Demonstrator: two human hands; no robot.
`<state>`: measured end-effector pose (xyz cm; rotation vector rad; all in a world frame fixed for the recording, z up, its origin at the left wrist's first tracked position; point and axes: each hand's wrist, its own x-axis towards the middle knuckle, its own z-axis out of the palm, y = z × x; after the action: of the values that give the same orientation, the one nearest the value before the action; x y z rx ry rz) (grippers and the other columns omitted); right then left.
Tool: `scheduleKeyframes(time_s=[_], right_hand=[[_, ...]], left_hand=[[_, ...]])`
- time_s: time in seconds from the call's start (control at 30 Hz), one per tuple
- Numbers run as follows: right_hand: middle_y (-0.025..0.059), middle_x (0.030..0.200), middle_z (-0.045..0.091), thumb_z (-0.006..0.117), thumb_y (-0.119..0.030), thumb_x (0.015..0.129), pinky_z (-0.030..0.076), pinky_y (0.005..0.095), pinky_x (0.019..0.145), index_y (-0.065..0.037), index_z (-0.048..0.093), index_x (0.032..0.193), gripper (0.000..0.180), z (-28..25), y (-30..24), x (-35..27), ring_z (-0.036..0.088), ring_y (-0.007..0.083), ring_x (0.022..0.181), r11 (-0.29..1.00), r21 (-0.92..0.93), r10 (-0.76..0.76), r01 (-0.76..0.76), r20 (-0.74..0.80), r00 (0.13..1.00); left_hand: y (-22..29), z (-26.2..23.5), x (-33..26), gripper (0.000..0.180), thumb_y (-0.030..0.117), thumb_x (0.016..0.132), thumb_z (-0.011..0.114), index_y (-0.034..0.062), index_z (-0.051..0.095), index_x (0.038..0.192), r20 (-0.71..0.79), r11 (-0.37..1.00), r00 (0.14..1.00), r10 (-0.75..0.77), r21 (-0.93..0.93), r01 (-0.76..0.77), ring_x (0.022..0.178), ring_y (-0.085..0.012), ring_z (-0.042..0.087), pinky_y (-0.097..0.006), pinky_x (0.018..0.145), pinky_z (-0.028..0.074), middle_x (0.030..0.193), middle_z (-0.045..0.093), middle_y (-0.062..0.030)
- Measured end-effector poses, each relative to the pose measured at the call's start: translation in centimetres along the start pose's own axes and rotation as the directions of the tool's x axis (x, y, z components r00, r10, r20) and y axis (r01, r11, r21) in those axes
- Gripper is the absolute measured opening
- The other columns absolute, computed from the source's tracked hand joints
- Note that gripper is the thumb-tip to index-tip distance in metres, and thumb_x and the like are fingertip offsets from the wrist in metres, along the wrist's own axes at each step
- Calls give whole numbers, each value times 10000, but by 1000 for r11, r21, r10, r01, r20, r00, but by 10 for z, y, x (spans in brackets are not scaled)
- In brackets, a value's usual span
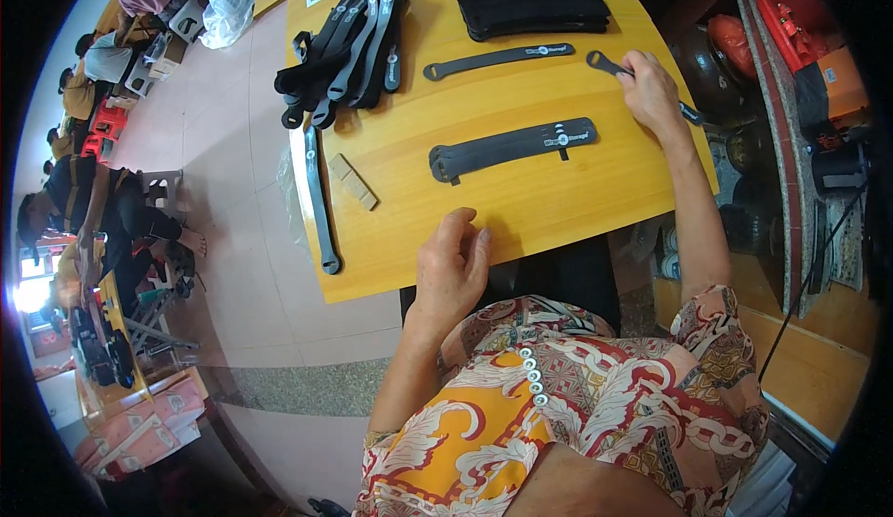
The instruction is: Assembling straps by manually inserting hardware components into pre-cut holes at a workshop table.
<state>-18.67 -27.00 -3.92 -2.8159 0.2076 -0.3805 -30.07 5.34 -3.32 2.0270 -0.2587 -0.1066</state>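
My right hand (648, 92) is closed on a dark grey strap (604, 63) at the table's right side. The strap's looped end sticks out to the left of my fingers and its other end shows beyond my wrist. By the near table edge my left hand (453, 261) is loosely curled, thumb apart from the fingers, with no object visible in it. Ahead of it lies a stack of dark straps (512, 150), with small black tabs poking out underneath. A single strap (499, 60) with a slotted end lies farther back, between the stack and a black folded bundle (532, 5).
A pile of black straps (349, 47) fills the far left of the yellow table (409, 228). One strap (321, 205) runs along the left edge, beside a small wooden block (353, 182). Cluttered shelving (786, 126) stands at right. People (102, 196) sit working at far left.
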Motion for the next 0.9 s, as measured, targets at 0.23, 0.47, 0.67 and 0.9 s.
scheduleKeyframes(time_s=[0.23,0.47,0.67,0.9], right_hand=[[163,748,561,566,-4,764,462,369,605,-2,553,835,72,-56,-65,-89,583,315,695,897,375,-282,233,80,956],[134,751,538,596,-7,707,452,389,578,-5,535,797,109,-39,-100,-123,572,307,696,736,528,-548,423,99,831],[142,752,568,624,-28,711,451,371,607,2,572,816,121,-41,-72,-114,576,320,718,889,310,-413,336,229,881],[154,779,597,582,-31,763,457,367,670,20,594,851,103,-38,-51,-104,590,303,739,894,443,-229,74,306,924]], left_hand=[[15,13,5,237,-13,813,574,-28,537,1047,-137,977,976,169,-108,-185,623,-104,524,-208,554,430,778,560,-65],[19,12,3,106,-43,820,548,-29,540,925,-26,954,963,267,-134,-268,603,-90,523,-204,541,430,771,545,-54],[0,-7,3,42,-4,876,511,-14,539,905,-183,931,979,-89,-365,16,572,-84,531,-204,498,434,709,540,-32],[-6,-15,12,114,-37,858,526,-48,537,970,-150,869,970,-189,-486,94,616,-96,561,-213,522,468,758,559,-48]])
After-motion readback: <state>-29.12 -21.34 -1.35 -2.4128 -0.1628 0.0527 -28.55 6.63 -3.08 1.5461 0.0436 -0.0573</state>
